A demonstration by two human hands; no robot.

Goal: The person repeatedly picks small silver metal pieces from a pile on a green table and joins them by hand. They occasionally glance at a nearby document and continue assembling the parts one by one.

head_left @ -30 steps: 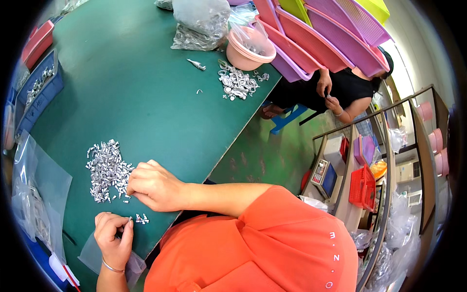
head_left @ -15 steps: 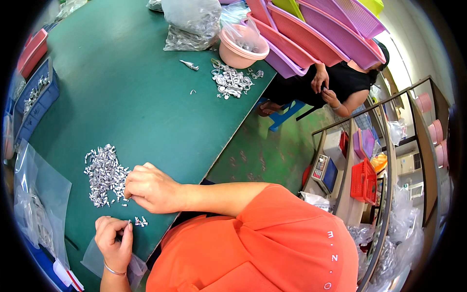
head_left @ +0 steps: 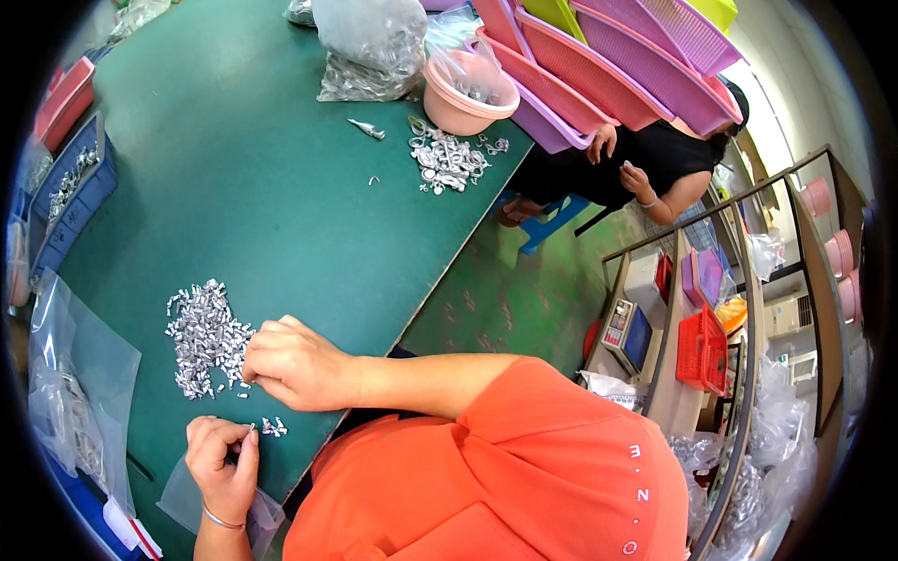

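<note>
A heap of small silver metal pieces lies on the green tabletop. At its right edge, my right hand is curled with its fingertips pressed together and pointing down; whatever they hold is hidden. Nearer to me, my left hand, with a bangle at the wrist, pinches a tiny silver metal piece between thumb and forefinger. Just right of that pinch sits a little cluster of silver pieces. A clear plastic bag lies partly under my left hand.
A large clear bag and a blue basket line the left side. Farther off are a silver pile, a pink bowl and a filled bag. Beyond the table's right edge, a co-worker sits beside stacked baskets.
My two hands keep almost the same places and grips. The co-worker's hands have moved apart. The whole view has shifted very slightly.
</note>
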